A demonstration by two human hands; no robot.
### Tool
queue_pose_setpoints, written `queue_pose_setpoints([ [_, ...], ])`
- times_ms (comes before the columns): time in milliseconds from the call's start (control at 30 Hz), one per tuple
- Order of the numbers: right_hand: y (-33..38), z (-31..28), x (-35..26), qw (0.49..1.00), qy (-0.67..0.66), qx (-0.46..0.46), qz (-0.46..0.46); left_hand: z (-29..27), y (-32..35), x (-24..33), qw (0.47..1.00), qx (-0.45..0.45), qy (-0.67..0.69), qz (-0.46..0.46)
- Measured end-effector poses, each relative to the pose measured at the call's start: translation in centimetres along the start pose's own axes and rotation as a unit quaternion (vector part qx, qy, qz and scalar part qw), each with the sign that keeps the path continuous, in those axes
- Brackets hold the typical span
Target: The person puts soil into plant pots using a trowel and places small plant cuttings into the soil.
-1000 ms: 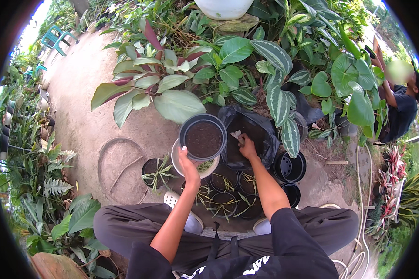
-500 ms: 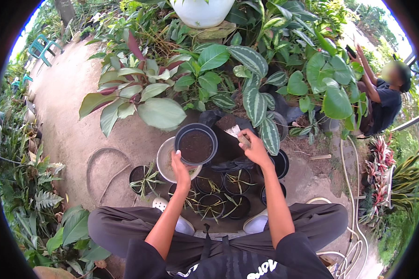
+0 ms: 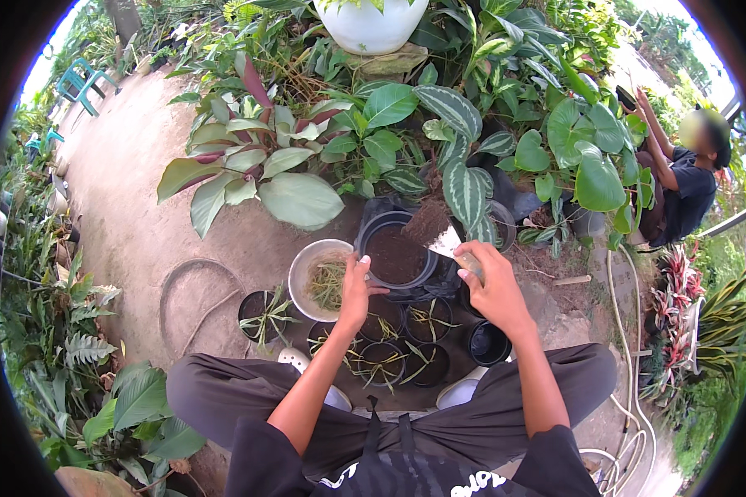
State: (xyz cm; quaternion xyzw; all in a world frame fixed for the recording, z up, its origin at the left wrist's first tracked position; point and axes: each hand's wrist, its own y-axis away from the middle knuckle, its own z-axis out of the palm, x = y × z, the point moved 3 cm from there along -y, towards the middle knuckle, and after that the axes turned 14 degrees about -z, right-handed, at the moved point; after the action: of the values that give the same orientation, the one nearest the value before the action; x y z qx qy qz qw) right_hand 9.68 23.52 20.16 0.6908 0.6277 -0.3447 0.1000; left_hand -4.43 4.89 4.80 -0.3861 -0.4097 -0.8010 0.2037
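Note:
My left hand (image 3: 356,286) grips the near rim of a black plastic pot (image 3: 395,255) filled with dark soil. My right hand (image 3: 491,282) holds a small metal trowel (image 3: 444,241) loaded with a heap of soil, just over the pot's right edge. The pot stands above several small black pots (image 3: 406,340) with thin green seedlings. A round metal bowl (image 3: 320,281) with green plant bits lies left of the pot. My legs in dark trousers frame the pots from below.
Large-leaved plants (image 3: 290,166) crowd the far side, with a white planter (image 3: 371,25) above. Another person (image 3: 680,178) in dark clothes sits at the right. A hose (image 3: 630,398) runs down the right. Bare concrete ground (image 3: 124,190) spreads left, with ferns along the edge.
The right hand has come out of the soil bag holding the trowel with soil, now raised over the pot's right rim. The left hand stays on the pot. The view has shifted.

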Motion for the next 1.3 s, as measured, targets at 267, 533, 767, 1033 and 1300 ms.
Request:
queue_pose_setpoints([
  [267, -0.2, 0.4, -1.1, 0.98, 0.188, -0.019, -0.056, -0.4, 0.2, 0.1, 1.0, 0.023, -0.006, 0.0],
  [533, 0.0, -0.2, -1.7, 0.984, 0.139, -0.115, 0.0, -0.2, -0.3, -0.3, 0.999, 0.003, -0.044, 0.009],
  [767, -0.6, 0.5, -1.7, 0.985, 0.133, -0.111, -0.016, 0.3, -0.2, -0.2, 0.997, 0.001, -0.082, -0.007],
  [1033, -0.9, 0.3, -1.4, 0.985, 0.101, -0.127, -0.065, 0.6, 0.1, 0.1, 0.997, 0.015, -0.072, -0.02],
  [1300, -1.0, 0.2, -1.8, 0.985, 0.1, -0.114, -0.083, 1.0, 1.0, 0.6, 0.996, 0.009, -0.08, -0.029],
])
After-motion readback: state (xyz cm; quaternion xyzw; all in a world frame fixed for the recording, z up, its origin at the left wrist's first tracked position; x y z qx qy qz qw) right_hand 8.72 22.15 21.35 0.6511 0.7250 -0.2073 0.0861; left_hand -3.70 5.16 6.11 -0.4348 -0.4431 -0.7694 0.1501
